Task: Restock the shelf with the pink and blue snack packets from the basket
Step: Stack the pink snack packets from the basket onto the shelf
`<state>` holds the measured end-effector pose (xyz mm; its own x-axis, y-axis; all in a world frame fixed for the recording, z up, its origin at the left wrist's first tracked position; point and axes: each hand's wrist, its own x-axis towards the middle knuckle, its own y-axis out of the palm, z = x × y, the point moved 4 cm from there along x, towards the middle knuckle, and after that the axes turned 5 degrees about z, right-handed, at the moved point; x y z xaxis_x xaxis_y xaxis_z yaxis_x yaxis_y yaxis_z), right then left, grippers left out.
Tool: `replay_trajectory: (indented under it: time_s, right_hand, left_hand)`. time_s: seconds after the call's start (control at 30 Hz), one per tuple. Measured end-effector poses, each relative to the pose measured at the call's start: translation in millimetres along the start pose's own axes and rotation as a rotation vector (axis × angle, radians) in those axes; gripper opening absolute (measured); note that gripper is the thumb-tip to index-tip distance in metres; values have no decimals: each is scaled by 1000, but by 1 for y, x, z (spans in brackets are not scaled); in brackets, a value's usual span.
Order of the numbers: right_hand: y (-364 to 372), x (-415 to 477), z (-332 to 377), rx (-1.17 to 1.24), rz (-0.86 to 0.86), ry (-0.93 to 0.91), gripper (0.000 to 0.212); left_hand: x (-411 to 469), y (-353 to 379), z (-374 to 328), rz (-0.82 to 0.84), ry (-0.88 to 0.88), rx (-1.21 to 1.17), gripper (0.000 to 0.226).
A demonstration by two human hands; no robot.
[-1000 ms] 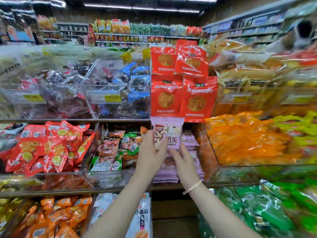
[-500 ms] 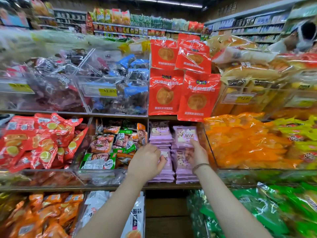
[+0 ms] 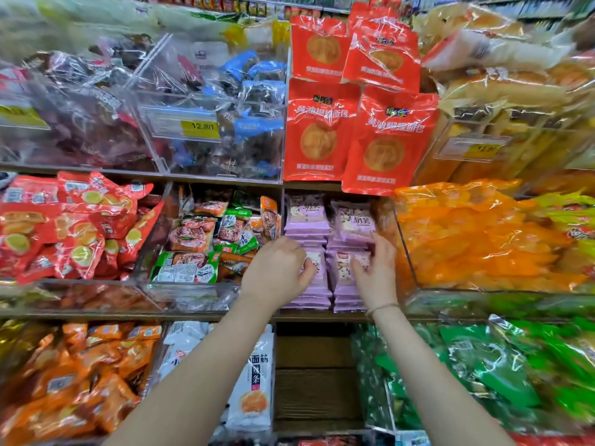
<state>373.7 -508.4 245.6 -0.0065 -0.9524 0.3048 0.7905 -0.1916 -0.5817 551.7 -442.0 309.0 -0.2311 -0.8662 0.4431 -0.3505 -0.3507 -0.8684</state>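
Pink snack packets stand stacked in two columns in the middle shelf compartment, below hanging red pouches. My left hand has its fingers curled against the front of the left pink stack, at about mid-height. My right hand presses the right side and front of the right pink stack, fingers fairly straight. Neither hand lifts a packet clear of the stacks. The basket and blue packets of the task are out of view.
Red pouches hang just above the pink stacks. A clear bin of green and brown snacks sits to the left, orange packets to the right. Green bags and white noodle bags fill the lower shelf.
A second ago both hands held a pink packet up in front of the compartment. It now lies in the stacks, and both hands have moved lower and press on the stack fronts.
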Motion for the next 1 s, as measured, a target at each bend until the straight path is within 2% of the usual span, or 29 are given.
replay_trajectory:
  time_s: [0.1, 0.17, 0.33, 0.53, 0.63, 0.73, 0.87, 1.0]
  right_hand:
    - [11, 28, -2, -341, 115, 17, 69]
    - [17, 45, -1, -505, 141, 13, 67]
    - [14, 72, 10, -691, 98, -80, 45]
    - [11, 72, 21, -924, 34, -253, 42]
    - [12, 72, 18, -913, 115, -233, 51]
    - [15, 73, 14, -879, 223, -138, 54]
    - [14, 81, 11, -816, 257, -63, 61]
    - [17, 91, 9, -724, 264, -94, 65]
  left_hand:
    - [-1, 1, 1, 6, -14, 8, 27]
    - [-1, 1, 1, 3, -17, 9, 28]
    - [-1, 0, 1, -15, -32, -3, 25]
    - [-1, -1, 0, -11, -33, -7, 24]
    - [-1, -1, 0, -23, -25, -5, 25]
    - [-1, 0, 2, -36, -21, -11, 26]
    - [-1, 1, 1, -57, -8, -4, 23]
    - [-1, 2, 2, -71, -3, 3, 24]
